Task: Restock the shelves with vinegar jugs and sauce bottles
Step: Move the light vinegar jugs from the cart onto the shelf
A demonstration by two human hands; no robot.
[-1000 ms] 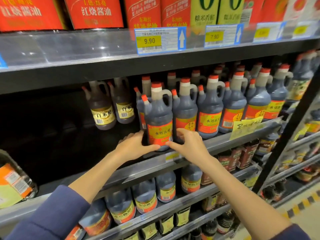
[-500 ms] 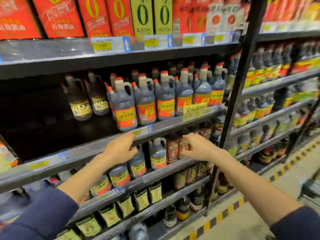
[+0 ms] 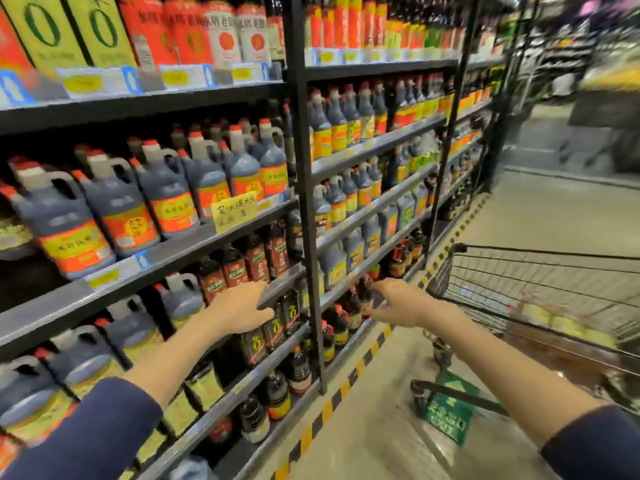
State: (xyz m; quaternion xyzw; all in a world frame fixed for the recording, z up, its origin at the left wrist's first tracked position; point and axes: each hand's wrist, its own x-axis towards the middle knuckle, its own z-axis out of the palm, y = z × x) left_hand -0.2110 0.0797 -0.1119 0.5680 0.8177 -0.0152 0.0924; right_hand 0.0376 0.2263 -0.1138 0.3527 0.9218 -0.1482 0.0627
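Two dark blue sleeves, the left sleeve and the right sleeve, frame the bottom corners as a person reaches forward in a supermarket aisle. The left hand hangs palm down with fingers loosely spread and holds nothing. It sits in front of the shelf edge below a row of sauce bottles; whether it touches that edge cannot be told. The right hand is likewise empty and relaxed, held out past the black upright post before small bottles on a lower shelf.

A second ago both hands pressed the label of a jug at the shelf front. They have since let go and dropped a shelf lower. The vinegar jugs, dark with red caps and orange labels, stand upright in a row along the shelf edge above the left hand, well apart from it. A handwritten yellow note hangs at the right end of that row.

The view has swung right, bringing a wire shopping cart into the aisle beside the right arm. A green floor sign lies under its near end. A yellow-and-black floor stripe runs along the shelf base. Red cartons line the top shelf; the far aisle is blurred.
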